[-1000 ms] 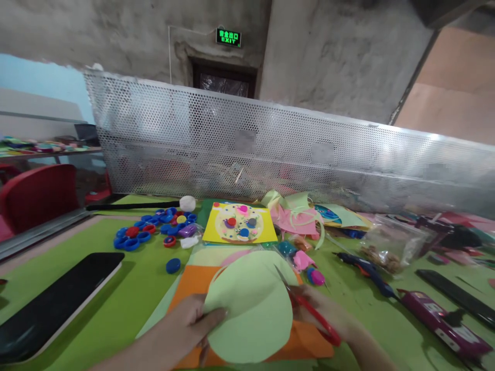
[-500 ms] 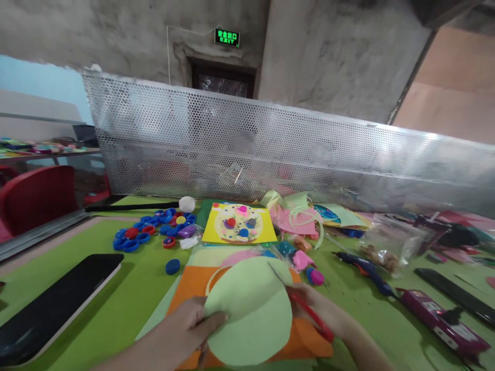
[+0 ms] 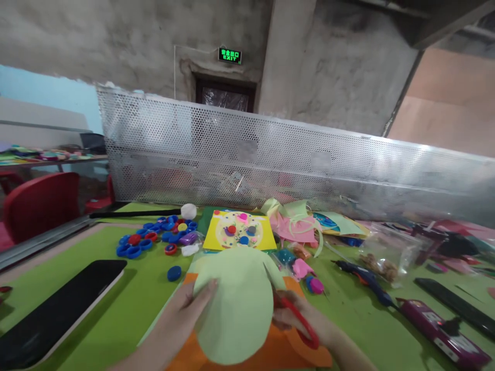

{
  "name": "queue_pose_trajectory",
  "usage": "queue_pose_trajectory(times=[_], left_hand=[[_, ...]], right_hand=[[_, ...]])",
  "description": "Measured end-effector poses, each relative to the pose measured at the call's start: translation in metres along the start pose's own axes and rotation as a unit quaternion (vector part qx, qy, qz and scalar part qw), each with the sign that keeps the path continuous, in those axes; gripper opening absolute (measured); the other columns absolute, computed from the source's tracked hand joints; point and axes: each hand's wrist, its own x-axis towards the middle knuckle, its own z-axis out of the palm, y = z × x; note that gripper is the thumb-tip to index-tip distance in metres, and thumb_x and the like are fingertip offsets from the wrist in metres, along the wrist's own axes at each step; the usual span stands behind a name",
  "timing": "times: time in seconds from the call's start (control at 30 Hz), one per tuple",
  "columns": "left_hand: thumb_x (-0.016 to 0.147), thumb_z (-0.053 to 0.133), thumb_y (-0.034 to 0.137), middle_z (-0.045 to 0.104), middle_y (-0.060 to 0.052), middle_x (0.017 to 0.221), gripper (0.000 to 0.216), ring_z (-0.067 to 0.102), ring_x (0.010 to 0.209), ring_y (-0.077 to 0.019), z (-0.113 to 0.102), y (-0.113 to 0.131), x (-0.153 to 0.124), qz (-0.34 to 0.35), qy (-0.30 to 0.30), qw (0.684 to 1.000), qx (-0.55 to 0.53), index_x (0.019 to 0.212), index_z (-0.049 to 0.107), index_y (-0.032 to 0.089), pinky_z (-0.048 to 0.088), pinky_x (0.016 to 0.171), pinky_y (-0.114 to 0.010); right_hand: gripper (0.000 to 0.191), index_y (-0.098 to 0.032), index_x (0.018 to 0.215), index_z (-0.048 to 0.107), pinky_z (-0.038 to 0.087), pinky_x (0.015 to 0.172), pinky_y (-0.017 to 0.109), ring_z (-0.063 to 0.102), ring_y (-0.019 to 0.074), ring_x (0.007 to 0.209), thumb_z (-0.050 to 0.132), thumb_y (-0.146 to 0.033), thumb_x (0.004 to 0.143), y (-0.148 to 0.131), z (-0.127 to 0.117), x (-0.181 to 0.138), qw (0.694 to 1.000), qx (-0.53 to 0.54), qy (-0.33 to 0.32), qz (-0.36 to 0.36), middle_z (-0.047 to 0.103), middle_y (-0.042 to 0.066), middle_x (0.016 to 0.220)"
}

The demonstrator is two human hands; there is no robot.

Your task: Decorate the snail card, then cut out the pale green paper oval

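Observation:
A roughly round sheet of pale green paper (image 3: 234,309) is held up at the middle front. My left hand (image 3: 187,312) grips its left edge, thumb on top and fingers behind. My right hand (image 3: 296,317) is closed on a pair of scissors (image 3: 305,330) with red handles. Their blade points up and left along the paper's right edge, where a strip of green paper curves away. How far the blades are apart I cannot tell. Orange paper (image 3: 286,350) lies beneath. Just behind stands a yellow card (image 3: 211,234) with a decorated round and coloured caps on it.
Blue and red bottle caps (image 3: 135,245) are grouped at the left, near a black phone-like slab (image 3: 65,309). A glue gun (image 3: 363,281), a purple power strip (image 3: 441,330) and a plastic bag (image 3: 386,257) lie at the right. Behind rises a perforated metal panel (image 3: 216,149).
The green paper and my left hand have shifted left and slightly up. The scissors have moved a little lower along the paper's right side, and a strip now shows there. My view has tilted up slightly.

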Motion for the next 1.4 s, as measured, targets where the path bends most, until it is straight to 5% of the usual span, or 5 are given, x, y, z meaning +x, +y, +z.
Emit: queue_pose_trajectory(times=[0.13,0.37,0.67,1.03,1.4], left_hand=[[0.075,0.045,0.061,0.063,-0.002,0.063,0.045,0.06,0.065,-0.0237,-0.004,-0.003,0.001,0.009,0.067,0.996,0.064,0.069,0.058,0.018,0.044,0.057,-0.03],[0.075,0.048,0.057,0.042,0.006,0.049,0.041,0.046,0.049,-0.0153,-0.003,-0.003,-0.003,0.064,0.091,0.985,0.133,0.056,0.046,0.022,0.031,0.045,-0.024],[0.08,0.044,0.054,0.055,0.002,0.054,0.038,0.056,0.053,-0.0186,-0.007,-0.005,0.0,0.067,0.069,0.983,0.159,0.065,0.054,0.02,0.037,0.045,-0.023],[0.081,0.044,0.052,0.056,0.004,0.055,0.037,0.056,0.053,-0.0171,-0.006,-0.007,0.0,0.071,0.049,0.98,0.177,0.064,0.052,0.021,0.038,0.046,-0.023],[0.082,0.041,0.05,0.06,0.002,0.058,0.036,0.059,0.057,-0.019,-0.004,0.002,-0.007,0.101,0.022,0.972,0.208,0.061,0.05,0.022,0.041,0.05,-0.024]], right_hand=[[0.013,-0.019,0.067,0.046,0.031,0.057,0.025,0.036,0.0111,0.055,0.053,-0.031,0.068,-0.005,0.011,-0.001,1.0,0.009,0.017,0.003,0.04,-0.005,0.057],[0.02,-0.019,0.066,0.045,0.034,0.059,0.026,0.04,0.0111,0.055,0.055,-0.034,0.073,0.004,0.016,-0.001,1.0,-0.016,0.026,0.0,0.041,-0.005,0.057],[0.021,-0.018,0.069,0.047,0.027,0.047,0.022,0.034,0.0075,0.047,0.054,-0.037,0.073,0.01,0.013,0.0,0.997,-0.016,0.039,0.059,0.04,-0.007,0.051],[0.033,-0.018,0.068,0.046,0.027,0.049,0.023,0.031,0.0077,0.05,0.056,-0.049,0.067,0.004,0.009,-0.004,0.999,-0.023,0.022,0.019,0.036,-0.007,0.053],[0.016,-0.019,0.063,0.043,0.028,0.053,0.023,0.031,0.0095,0.055,0.055,-0.028,0.068,0.001,0.009,-0.003,0.998,-0.056,0.017,-0.01,0.037,-0.005,0.059]])
